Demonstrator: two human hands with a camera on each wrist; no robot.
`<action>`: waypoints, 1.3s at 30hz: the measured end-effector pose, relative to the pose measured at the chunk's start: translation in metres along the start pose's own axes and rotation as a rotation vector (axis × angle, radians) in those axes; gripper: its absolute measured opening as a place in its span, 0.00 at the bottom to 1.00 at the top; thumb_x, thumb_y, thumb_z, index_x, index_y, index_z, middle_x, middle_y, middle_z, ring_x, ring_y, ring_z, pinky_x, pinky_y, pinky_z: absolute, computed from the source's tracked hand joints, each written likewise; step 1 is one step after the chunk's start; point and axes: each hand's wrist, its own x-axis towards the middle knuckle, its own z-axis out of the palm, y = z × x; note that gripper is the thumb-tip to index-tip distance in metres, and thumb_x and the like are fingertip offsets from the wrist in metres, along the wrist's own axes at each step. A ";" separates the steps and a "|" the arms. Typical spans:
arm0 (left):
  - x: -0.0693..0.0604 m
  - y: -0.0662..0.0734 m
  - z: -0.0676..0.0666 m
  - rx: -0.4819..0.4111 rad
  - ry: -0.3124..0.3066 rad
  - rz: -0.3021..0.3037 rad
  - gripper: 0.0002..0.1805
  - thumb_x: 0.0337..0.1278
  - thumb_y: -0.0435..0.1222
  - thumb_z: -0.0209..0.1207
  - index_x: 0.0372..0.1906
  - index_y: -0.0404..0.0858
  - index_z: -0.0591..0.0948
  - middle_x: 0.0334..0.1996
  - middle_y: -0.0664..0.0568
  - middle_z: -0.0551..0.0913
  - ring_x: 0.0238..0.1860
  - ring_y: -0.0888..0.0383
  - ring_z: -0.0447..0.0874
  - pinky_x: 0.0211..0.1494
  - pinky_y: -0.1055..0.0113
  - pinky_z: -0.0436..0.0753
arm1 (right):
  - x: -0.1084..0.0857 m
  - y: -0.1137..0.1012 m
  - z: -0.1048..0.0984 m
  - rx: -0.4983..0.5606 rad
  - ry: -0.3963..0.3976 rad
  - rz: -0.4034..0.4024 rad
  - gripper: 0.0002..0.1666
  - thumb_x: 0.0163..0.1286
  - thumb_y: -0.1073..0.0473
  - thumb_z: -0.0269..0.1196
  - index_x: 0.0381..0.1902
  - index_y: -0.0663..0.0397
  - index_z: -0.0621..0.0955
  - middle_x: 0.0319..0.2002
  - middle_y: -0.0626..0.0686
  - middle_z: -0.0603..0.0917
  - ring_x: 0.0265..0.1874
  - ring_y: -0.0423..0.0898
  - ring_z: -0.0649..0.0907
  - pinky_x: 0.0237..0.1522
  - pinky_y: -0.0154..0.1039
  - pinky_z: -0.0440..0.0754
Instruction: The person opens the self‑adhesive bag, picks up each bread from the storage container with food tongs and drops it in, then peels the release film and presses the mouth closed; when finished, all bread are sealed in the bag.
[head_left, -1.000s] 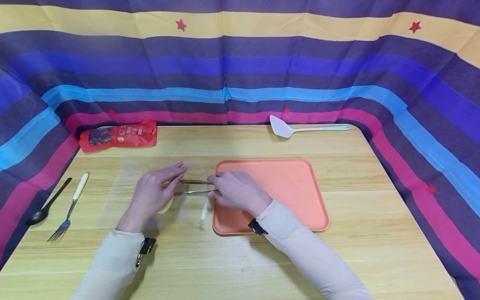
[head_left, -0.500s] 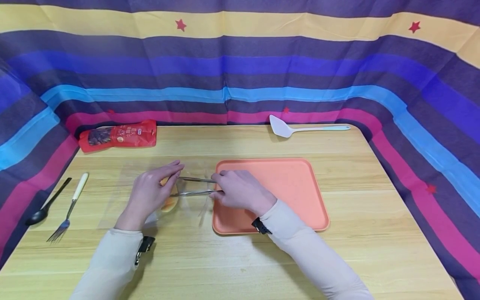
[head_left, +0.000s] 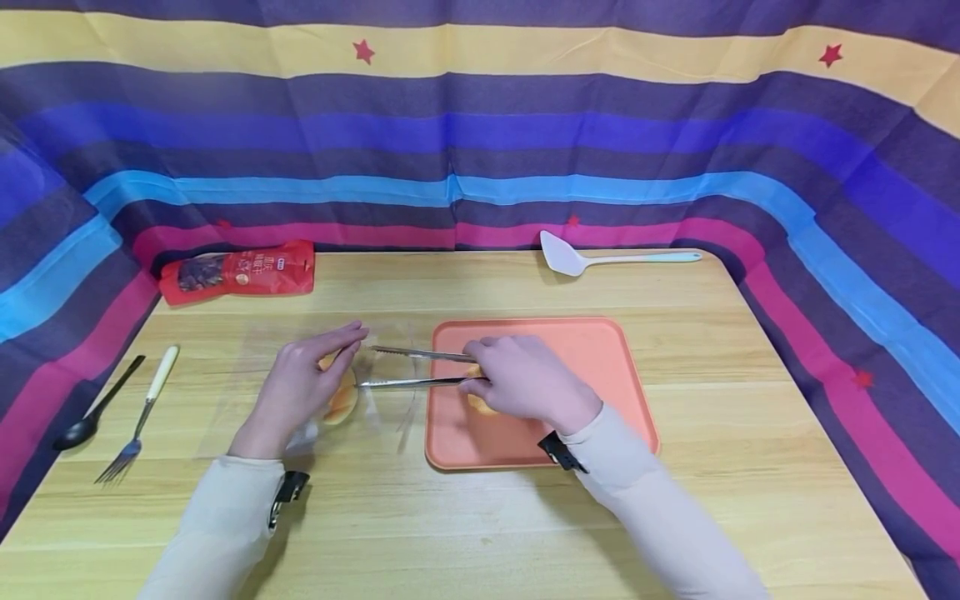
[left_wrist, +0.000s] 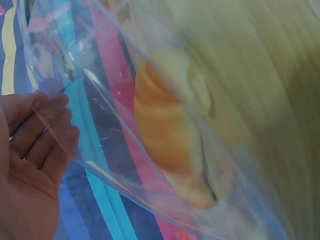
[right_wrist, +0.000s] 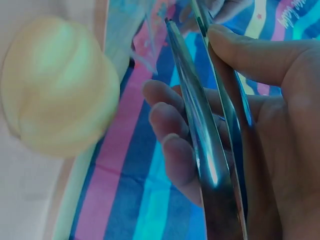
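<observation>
Just left of the tray [head_left: 558,435] lies a bread roll [head_left: 342,404], seemingly crosswise to the tongs [head_left: 420,382]; the nearer left hand [head_left: 303,379] pinches its clear bag [left_wrist: 112,117], while the right hand [head_left: 521,379], above the tray, grips the tongs.

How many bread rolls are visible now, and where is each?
2: one roll in the clear bag by the left hand, another roll on the pink tray, partly covered by the right hand in the head view. More may be hidden behind the hands.
</observation>
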 end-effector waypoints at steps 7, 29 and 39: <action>0.000 -0.001 0.000 -0.008 0.016 0.005 0.14 0.59 0.27 0.65 0.50 0.34 0.86 0.52 0.43 0.84 0.53 0.42 0.82 0.56 0.44 0.77 | -0.022 0.013 -0.011 0.050 0.039 0.043 0.16 0.67 0.46 0.67 0.42 0.50 0.81 0.27 0.40 0.73 0.19 0.38 0.72 0.21 0.34 0.71; -0.001 -0.004 0.002 -0.004 0.002 -0.004 0.14 0.60 0.28 0.64 0.51 0.35 0.86 0.53 0.44 0.83 0.54 0.43 0.81 0.55 0.45 0.79 | -0.098 0.052 -0.025 0.114 0.077 0.206 0.14 0.66 0.49 0.68 0.41 0.49 0.79 0.23 0.39 0.72 0.18 0.37 0.70 0.20 0.35 0.69; -0.001 -0.004 0.001 -0.002 -0.008 -0.009 0.15 0.60 0.28 0.64 0.52 0.36 0.85 0.54 0.44 0.83 0.54 0.43 0.81 0.54 0.45 0.79 | -0.126 0.057 -0.026 0.150 0.015 0.314 0.14 0.67 0.49 0.67 0.42 0.49 0.77 0.21 0.42 0.70 0.17 0.39 0.68 0.19 0.36 0.66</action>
